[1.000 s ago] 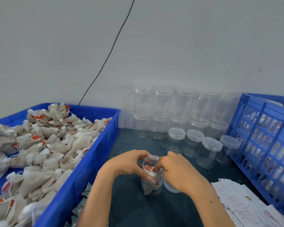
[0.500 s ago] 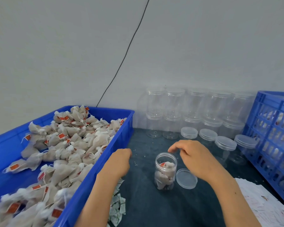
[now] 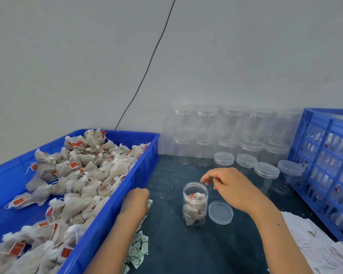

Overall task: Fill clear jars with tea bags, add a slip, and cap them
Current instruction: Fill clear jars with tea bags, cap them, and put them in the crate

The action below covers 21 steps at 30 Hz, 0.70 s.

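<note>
The fingers (image 3: 207,177) of the right hand (image 3: 232,186) hang loosely curled and hold nothing, hovering just above and behind the mouth of the open jar (image 3: 195,204); the left hand (image 3: 136,200) is turned away, its fingers curled under by the small green-printed packets (image 3: 139,248) beside the blue tray (image 3: 115,214), and I cannot tell whether it grips any of them.

The jar stands upright on the dark counter (image 3: 186,250), filled with tea bags to well below its rim, a red tag showing near the top; its lid (image 3: 220,212) lies flat just beside it, on the right.

From where I stand the risk seems plain; the jar is light, narrow and unheld, so a knuckle or the right forearm sweeping low could knock it over and spill the bags; the top bag sits high enough that a slip pushed in carelessly could crumple, or a string could catch under the lid and stop it seating; the lid could also be nudged toward the loose paper slips (image 3: 313,246) at the right.

Behind stand the capped empty jars (image 3: 246,161), near enough to topple on an overreach.
</note>
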Available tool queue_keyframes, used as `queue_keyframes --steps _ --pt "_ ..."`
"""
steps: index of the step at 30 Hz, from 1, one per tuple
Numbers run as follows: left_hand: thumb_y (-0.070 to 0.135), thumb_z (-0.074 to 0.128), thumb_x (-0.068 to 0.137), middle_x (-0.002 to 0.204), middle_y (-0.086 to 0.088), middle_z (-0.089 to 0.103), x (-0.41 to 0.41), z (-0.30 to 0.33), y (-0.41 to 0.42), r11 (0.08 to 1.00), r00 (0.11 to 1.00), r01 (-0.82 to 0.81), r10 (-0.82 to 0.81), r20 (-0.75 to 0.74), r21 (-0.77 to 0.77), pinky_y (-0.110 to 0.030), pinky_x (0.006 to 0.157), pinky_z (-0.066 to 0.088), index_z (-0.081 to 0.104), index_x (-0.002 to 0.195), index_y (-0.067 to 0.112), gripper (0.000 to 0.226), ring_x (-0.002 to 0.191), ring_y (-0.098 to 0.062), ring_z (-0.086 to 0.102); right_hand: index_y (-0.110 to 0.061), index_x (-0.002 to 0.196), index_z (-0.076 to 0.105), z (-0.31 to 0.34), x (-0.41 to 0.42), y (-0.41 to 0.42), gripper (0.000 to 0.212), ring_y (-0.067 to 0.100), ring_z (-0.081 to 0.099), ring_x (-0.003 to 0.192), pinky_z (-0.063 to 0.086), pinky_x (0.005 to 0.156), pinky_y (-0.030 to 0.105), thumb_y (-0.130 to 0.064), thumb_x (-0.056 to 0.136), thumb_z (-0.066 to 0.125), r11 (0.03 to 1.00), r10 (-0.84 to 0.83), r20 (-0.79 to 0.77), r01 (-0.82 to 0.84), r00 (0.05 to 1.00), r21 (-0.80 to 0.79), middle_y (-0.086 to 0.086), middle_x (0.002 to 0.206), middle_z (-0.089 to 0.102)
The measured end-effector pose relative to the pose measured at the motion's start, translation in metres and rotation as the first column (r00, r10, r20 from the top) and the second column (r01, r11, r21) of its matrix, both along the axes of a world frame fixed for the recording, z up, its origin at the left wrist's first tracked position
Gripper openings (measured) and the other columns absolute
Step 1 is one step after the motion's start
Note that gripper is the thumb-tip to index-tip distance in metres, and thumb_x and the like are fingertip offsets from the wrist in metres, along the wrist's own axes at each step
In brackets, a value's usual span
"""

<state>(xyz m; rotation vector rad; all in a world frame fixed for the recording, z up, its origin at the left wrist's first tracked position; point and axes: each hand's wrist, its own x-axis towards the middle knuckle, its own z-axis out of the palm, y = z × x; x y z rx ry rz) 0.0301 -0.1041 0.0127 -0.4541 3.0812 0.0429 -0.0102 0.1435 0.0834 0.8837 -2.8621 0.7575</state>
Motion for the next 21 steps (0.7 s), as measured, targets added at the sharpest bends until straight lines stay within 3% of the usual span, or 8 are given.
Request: queue_keyframes --steps 2,4,8,11,13,16,18,21 --pt "0.007 0.061 0.090 0.110 -0.009 0.066 -0.001 -0.001 0.001 1.000 1.000 0.008 -0.008 0.012 0.010 -0.033 0.081 0.050 0.062 0.107 0.009 0.017 0.096 -0.024 0.062 -0.028 0.107 0.068 0.000 -0.001 0.002 0.039 0.002 0.059 0.086 0.050 0.084 0.024 -0.006 0.098 0.037 1.000 -0.011 -0.001 0.011 1.000 0.006 -0.013 0.101 0.065" --pt "0.010 0.062 0.090 0.102 -0.008 0.066 -0.002 0.000 0.001 0.999 1.000 0.024 -0.025 0.016 0.048 -0.033 0.079 0.050 0.059 0.094 0.014 0.007 0.088 -0.023 0.060 -0.028 0.109 0.068 -0.001 -0.002 0.003 0.039 0.002 0.059 0.086 0.050 0.085 0.025 -0.007 0.098 0.037 1.000 -0.018 0.003 0.018 1.000 0.014 -0.013 0.101 0.065" --pt "0.005 0.055 0.092 0.084 -0.004 0.051 -0.003 -0.006 0.000 0.994 0.997 0.025 -0.017 -0.073 0.108 -0.027 0.067 0.039 0.049 0.083 0.020 0.019 0.073 -0.022 0.045 -0.027 0.110 0.067 -0.002 -0.003 0.002 0.037 0.005 0.060 0.090 0.051 0.088 0.027 -0.009 0.100 0.036 0.999 -0.012 0.012 0.012 1.000 0.030 -0.012 0.104 0.066" --pt "0.003 0.053 0.093 0.088 -0.004 0.061 -0.001 -0.009 0.001 0.988 0.979 0.001 0.030 -0.202 0.151 -0.029 0.071 0.046 0.065 0.091 0.016 0.018 0.077 -0.022 0.055 -0.026 0.110 0.067 -0.002 -0.003 0.002 0.036 0.004 0.060 0.090 0.050 0.087 0.025 -0.009 0.101 0.037 1.000 -0.011 0.015 0.010 1.000 0.026 -0.010 0.106 0.067" --pt "0.011 0.056 0.096 0.095 0.000 0.067 0.000 -0.006 0.003 0.984 0.922 0.043 0.029 -0.387 0.175 -0.029 0.076 0.049 0.068 0.098 0.012 0.013 0.087 -0.017 0.061 -0.027 0.111 0.067 -0.002 -0.004 0.003 0.036 0.003 0.059 0.088 0.050 0.086 0.023 -0.010 0.101 0.037 1.000 -0.019 0.009 0.018 1.000 0.018 -0.010 0.107 0.067" --pt "0.021 0.070 0.087 0.081 0.010 0.068 0.006 0.011 0.021 0.916 0.710 0.255 0.039 -0.703 0.309 -0.024 0.071 0.051 0.072 0.085 0.015 0.007 0.075 -0.006 0.062 -0.028 0.113 0.067 -0.004 -0.005 0.004 0.036 0.002 0.057 0.086 0.047 0.084 0.020 -0.011 0.101 0.037 0.999 -0.038 -0.011 0.038 0.999 -0.002 -0.011 0.109 0.067" --pt "0.022 0.078 0.078 0.072 0.014 0.065 0.005 0.025 0.040 0.845 0.625 0.397 0.037 -0.780 0.358 -0.019 0.067 0.049 0.069 0.074 0.018 0.010 0.071 -0.005 0.062 -0.028 0.114 0.066 -0.005 -0.007 0.005 0.036 0.001 0.055 0.084 0.046 0.082 0.019 -0.011 0.101 0.037 0.999 -0.046 -0.027 0.046 0.999 -0.006 -0.011 0.109 0.067" --pt "0.032 0.081 0.074 0.077 0.015 0.065 -0.003 0.034 0.066 0.843 0.654 0.449 -0.083 -0.752 0.297 -0.021 0.070 0.047 0.064 0.069 0.023 0.020 0.080 -0.004 0.058 -0.028 0.113 0.066 -0.006 -0.008 0.005 0.034 0.000 0.054 0.080 0.045 0.078 0.017 -0.011 0.100 0.039 0.999 -0.045 -0.039 0.045 0.998 -0.015 -0.010 0.107 0.067"
